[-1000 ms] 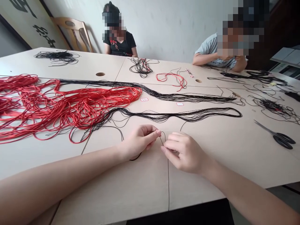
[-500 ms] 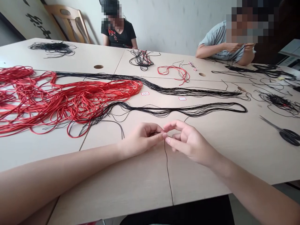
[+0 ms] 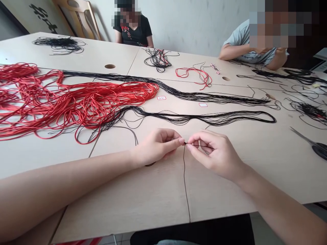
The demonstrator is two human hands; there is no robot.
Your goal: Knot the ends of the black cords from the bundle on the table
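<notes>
My left hand and my right hand meet fingertip to fingertip just above the table, both pinched on one thin black cord. The cord hangs from the pinch and runs down across the table toward its near edge. A short stretch of it passes through my right fingers. Just beyond my hands lies a long bundle of black cords. A big heap of red cords spreads over the left of the table.
Scissors lie at the right edge. A second long black bundle, two small labels, a red cord loop and smaller black tangles lie farther back. Two people sit at the far side; a wooden chair stands behind.
My right hand has closed from a loose curl into a pinch on the cord next to my left fingertips. The loop seen earlier is gone and the view has shifted slightly.
</notes>
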